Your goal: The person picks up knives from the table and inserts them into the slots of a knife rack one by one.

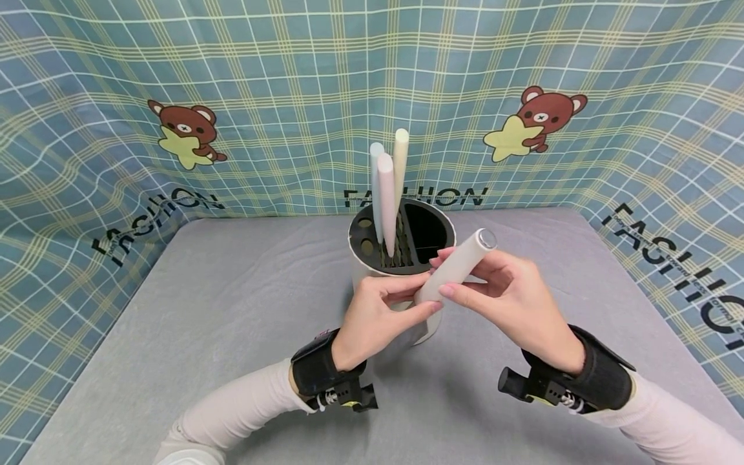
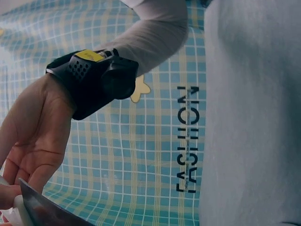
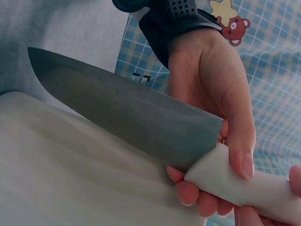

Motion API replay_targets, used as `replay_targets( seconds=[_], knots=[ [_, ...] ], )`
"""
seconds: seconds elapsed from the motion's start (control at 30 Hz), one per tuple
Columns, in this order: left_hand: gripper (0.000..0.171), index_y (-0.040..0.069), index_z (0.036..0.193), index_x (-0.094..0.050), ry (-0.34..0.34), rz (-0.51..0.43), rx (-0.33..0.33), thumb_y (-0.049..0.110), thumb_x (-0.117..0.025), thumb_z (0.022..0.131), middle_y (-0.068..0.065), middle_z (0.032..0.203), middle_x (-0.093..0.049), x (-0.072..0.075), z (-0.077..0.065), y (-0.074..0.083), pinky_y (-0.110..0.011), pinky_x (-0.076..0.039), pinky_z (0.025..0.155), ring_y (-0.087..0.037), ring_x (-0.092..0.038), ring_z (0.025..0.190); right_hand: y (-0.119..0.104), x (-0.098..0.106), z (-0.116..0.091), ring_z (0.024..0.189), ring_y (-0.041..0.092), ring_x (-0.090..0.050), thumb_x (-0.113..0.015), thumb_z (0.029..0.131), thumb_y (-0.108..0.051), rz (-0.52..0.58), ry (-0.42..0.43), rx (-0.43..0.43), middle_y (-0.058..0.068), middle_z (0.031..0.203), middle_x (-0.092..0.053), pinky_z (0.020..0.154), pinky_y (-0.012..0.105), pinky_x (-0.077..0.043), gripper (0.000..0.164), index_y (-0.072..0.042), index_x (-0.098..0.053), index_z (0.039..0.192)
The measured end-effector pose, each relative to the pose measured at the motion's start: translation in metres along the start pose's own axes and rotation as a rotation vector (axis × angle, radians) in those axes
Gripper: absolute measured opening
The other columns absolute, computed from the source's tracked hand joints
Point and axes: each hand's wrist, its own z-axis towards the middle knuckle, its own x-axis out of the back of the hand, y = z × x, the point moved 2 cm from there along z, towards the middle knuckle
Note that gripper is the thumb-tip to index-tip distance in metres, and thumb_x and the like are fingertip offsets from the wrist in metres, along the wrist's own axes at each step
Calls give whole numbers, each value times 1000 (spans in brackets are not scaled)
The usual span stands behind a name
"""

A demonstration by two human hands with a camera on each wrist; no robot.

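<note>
Both hands hold a kitchen knife with a thick white handle (image 1: 456, 266) tipped by a silver cap. In the head view the left hand (image 1: 380, 316) pinches the lower part of the handle, while the right hand (image 1: 511, 294) grips higher, towards the capped end. The right wrist view shows the broad grey blade (image 3: 127, 113), with the left hand (image 3: 214, 84) at the handle beside it. Part of the blade also appears in the left wrist view, below the right hand (image 2: 40, 127). From the head camera the blade is mostly hidden.
Just behind the hands stands a white round holder (image 1: 363, 271) with a black top. Blue (image 1: 376, 187), pink (image 1: 386, 200) and yellow (image 1: 400, 161) slim handles stick up from its slotted part. A grey cloth covers the table (image 1: 261, 290); checked fabric (image 1: 290, 97) hangs around it.
</note>
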Motion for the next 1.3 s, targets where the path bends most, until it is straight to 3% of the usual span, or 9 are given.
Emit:
replay_targets(
  seconds=[0.23,0.43,0.7,0.83,0.93,1.07,1.3],
  knots=[
    [37,-1,118,-69,-7,14,-2,1,-76,82,-15,114,-70,0,0,1,-28,-61,90,-15,-68,103,4,1,-2,105,18,-66,-66,85,11,37,30,20,10,114,-68,88,29,-62,34,9,-62,119],
    [41,-4,121,-66,9,-60,-33,-2,-75,82,-17,117,-68,4,-3,1,-31,-60,92,-19,-68,107,9,4,-7,103,18,-66,-64,85,14,98,52,36,10,113,-69,85,26,-62,34,8,-61,119],
    [37,-10,119,-65,201,-70,-148,-3,-73,83,-23,110,-69,34,-11,6,-38,-62,87,-26,-70,100,17,17,-12,106,22,-67,-56,87,21,298,102,90,15,111,-69,91,27,-60,33,13,-59,119],
    [39,-12,123,-61,310,-74,-177,-2,-70,86,-26,117,-65,52,-11,7,-39,-58,95,-24,-67,107,20,25,-15,109,23,-66,-49,88,24,402,104,102,14,113,-69,97,30,-57,36,13,-57,121],
    [45,-8,132,-55,356,-80,-143,-3,-66,89,-23,130,-59,62,-8,3,-37,-51,106,-22,-60,121,22,31,-18,110,23,-66,-45,89,25,431,121,101,13,114,-69,100,32,-56,36,13,-56,122],
    [53,-2,144,-43,362,-110,-31,2,-61,94,-15,145,-48,69,-2,-10,-30,-42,114,-20,-47,134,27,38,-22,112,27,-64,-41,90,27,518,131,136,19,115,-68,101,36,-55,37,17,-53,123],
    [53,0,145,-41,359,-147,92,9,-60,97,-11,150,-44,72,4,-30,-26,-41,115,-14,-42,137,37,47,-28,114,37,-61,-34,91,27,744,118,208,32,118,-62,103,42,-52,36,23,-48,124]
  ],
)
